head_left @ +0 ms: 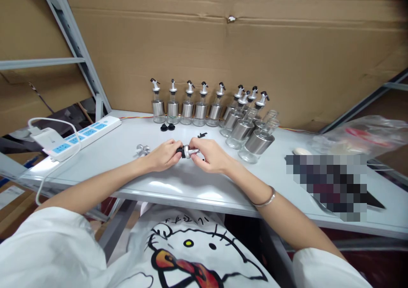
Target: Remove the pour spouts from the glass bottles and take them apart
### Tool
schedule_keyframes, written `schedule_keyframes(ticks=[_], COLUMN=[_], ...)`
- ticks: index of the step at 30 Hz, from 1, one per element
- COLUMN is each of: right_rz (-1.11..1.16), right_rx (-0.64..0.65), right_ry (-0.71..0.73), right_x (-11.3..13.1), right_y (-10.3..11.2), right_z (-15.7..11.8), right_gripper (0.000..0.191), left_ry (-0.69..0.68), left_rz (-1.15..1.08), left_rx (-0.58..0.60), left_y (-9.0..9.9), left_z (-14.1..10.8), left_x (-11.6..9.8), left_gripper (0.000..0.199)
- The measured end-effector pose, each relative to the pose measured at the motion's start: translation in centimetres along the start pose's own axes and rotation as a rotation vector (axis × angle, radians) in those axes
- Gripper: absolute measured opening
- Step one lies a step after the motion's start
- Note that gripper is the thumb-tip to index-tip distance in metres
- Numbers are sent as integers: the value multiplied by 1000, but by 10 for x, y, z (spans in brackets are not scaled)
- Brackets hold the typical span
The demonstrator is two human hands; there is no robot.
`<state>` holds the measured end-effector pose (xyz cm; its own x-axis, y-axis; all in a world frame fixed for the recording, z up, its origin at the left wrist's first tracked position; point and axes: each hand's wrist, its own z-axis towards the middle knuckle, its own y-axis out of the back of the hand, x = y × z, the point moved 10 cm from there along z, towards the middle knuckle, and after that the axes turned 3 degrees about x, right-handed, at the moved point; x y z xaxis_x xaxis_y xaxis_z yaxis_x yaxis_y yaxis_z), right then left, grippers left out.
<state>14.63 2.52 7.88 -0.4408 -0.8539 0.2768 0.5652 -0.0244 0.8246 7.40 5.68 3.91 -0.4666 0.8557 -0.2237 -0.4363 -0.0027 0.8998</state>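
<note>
Between my two hands lies a silver and black pourer top (186,152), held level just above the table. My left hand (165,155) pinches its black end, and my right hand (208,155) is closed round the silver spout end. Behind my right hand is a small black part (202,135). Two black stoppers (167,127) sit farther back, in front of the bottle row. Left of my left hand are silver metal pieces (143,149).
Several glass and steel bottles with pourers (200,109) line the cardboard back wall (204,46). Bottles without tops (256,143) stand at right. A white power strip (86,137) with a cable is at left. Plastic bags (366,135) and a blurred-out object (331,186) lie at right.
</note>
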Motion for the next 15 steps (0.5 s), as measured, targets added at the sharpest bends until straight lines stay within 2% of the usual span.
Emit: schedule_keyframes(ticks=[3, 8, 12, 15], right_rz=[-130, -368, -467, -470], right_rx=[5, -14, -7, 23], right_ry=[68, 164, 123, 70], right_x=[8, 13, 5, 1], right_y=[0, 2, 3, 2], right_z=[1, 0, 1, 3], right_gripper=[7, 21, 27, 31], left_ry=[2, 92, 120, 137], left_rz=[-100, -292, -502, -574], left_rx=[16, -63, -109, -119], left_y=[0, 6, 1, -2], left_z=[0, -1, -3, -3], left_x=[0, 5, 9, 11], left_gripper=[25, 33, 45, 47])
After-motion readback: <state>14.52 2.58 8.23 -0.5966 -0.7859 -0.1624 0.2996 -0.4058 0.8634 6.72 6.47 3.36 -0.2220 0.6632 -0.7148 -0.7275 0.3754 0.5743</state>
